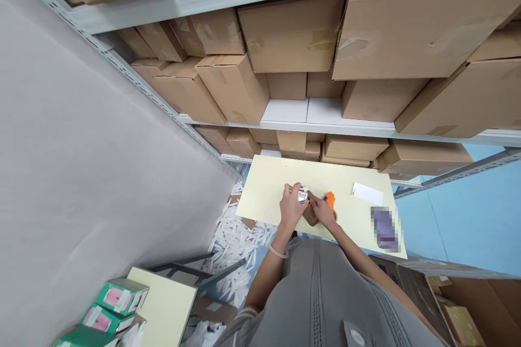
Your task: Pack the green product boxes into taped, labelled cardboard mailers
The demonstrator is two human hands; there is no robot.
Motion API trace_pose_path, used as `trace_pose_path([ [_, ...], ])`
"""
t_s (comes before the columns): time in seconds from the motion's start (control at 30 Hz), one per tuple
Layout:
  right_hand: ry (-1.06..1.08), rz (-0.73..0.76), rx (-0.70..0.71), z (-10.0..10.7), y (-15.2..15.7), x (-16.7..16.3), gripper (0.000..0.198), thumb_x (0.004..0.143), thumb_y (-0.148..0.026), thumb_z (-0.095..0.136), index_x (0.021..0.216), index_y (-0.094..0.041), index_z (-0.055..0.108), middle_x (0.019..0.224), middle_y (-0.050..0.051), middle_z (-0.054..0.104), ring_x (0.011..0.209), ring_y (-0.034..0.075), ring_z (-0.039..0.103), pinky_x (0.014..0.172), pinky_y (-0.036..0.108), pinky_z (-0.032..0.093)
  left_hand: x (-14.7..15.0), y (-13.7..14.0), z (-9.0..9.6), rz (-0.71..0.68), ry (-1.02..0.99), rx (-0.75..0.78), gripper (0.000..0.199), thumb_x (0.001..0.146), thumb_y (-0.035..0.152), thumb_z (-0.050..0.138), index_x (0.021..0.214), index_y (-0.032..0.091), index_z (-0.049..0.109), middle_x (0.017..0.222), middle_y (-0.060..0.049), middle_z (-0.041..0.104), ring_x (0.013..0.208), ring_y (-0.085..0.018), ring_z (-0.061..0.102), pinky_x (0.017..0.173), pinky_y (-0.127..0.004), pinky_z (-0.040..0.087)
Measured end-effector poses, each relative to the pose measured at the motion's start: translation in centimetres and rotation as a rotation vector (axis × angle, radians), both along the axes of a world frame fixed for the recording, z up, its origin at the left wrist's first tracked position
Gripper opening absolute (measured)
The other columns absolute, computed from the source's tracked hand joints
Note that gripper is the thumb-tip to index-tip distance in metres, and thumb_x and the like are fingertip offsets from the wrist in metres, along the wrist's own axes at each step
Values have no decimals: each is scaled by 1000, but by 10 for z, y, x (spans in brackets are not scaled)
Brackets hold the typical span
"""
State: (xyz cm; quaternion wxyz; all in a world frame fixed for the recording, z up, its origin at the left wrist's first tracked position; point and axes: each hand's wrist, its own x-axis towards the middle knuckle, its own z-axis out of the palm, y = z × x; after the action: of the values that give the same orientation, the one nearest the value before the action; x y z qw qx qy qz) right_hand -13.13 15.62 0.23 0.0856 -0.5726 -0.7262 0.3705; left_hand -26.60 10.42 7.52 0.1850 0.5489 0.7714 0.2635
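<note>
Over the pale yellow table (264, 181), my left hand (290, 205) is closed around a shiny silver rounded object (302, 194); its exact kind I cannot make out. Right beside it, my right hand (322, 210) has its fingers closed on the edge of a small brown cardboard box (310, 216). An orange tape dispenser (330, 199) with a bit of blue lies just behind my right hand, partly covered by it.
A white slip (367, 193) and a blurred purple item (385, 229) lie on the table's right side. Shelves with cardboard boxes (293, 32) rise behind it. Paper shreds (236, 252) cover the floor at left. Green boxes (116, 297) stand on a second table (169, 303).
</note>
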Motion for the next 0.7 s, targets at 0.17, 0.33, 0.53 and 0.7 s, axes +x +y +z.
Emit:
trace_pose_path([
  [0.17, -14, -2, 8, -4, -3, -5, 36, 98, -29, 34, 93, -19, 69, 88, 9, 73, 87, 22, 66, 71, 27, 41, 4, -8, -41, -137, 171, -34, 48, 84, 31, 67, 128, 25, 49, 115, -8, 53, 105, -25, 57, 87, -36, 47],
  [0.33, 14, 19, -5, -6, -2, -3, 37, 98, -30, 34, 89, -18, 69, 87, 9, 73, 82, 20, 66, 72, 27, 42, 12, -13, -66, -173, 282, 57, 46, 92, 32, 54, 135, 17, 45, 128, -16, 53, 118, -31, 51, 101, -48, 39],
  [0.53, 46, 35, -15, -6, -2, 1, 38, 98, -32, 34, 92, -19, 69, 87, 7, 73, 82, 20, 67, 72, 27, 43, 18, -15, -71, -138, 282, 110, 42, 95, 33, 50, 133, 17, 48, 130, -16, 53, 119, -29, 50, 101, -48, 39],
  [0.7, 43, 22, -17, -9, -2, 3, 37, 98, -32, 34, 93, -19, 67, 89, 8, 73, 84, 20, 66, 71, 26, 43, 14, -10, -64, -167, 256, 111, 28, 92, 29, 54, 119, 23, 60, 127, -12, 52, 119, -29, 47, 103, -50, 35],
])
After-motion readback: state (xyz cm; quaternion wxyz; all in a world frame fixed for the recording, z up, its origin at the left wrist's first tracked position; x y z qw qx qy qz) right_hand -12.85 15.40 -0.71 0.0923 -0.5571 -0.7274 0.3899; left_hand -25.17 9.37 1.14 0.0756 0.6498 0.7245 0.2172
